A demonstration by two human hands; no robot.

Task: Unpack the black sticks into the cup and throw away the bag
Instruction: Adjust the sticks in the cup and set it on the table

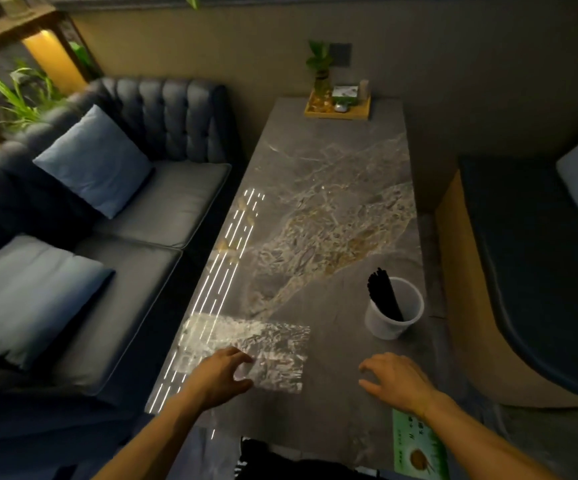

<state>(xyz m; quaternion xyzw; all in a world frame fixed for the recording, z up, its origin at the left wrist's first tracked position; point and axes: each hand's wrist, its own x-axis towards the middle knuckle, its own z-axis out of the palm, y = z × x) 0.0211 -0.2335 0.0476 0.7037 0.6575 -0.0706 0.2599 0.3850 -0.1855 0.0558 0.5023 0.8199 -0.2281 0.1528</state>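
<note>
Clear crinkled plastic, the bag [246,351] lies flat and empty-looking on the near left part of the table [332,188], catching glare. The left hand [223,374] reaches onto its near edge with fingers loosely curled over the film; whether thumb and fingers have already pinched it cannot be told. The right hand [396,377] rests spread and relaxed on the tabletop, well apart from the bag, holding nothing. The black sticks [382,294] already stand as 1 leaning bundle in the white cup [393,311] near the right edge, so only the disposal seems left.

The bag should be very light, limp and a little slippery; it will likely crumple rather than lift as a sheet. A pinch at the near edge or a scrunch of the middle into the palm looks the surest hold.

The tabletop is dark polished stone with pale veining and streaks of reflected light. A wooden tray [337,110] with a small plant sits at the far end, and a green card [419,448] lies at the near right corner. A tufted dark sofa [163,140] with 2 blue cushions runs along the left. No bin is visible.
</note>
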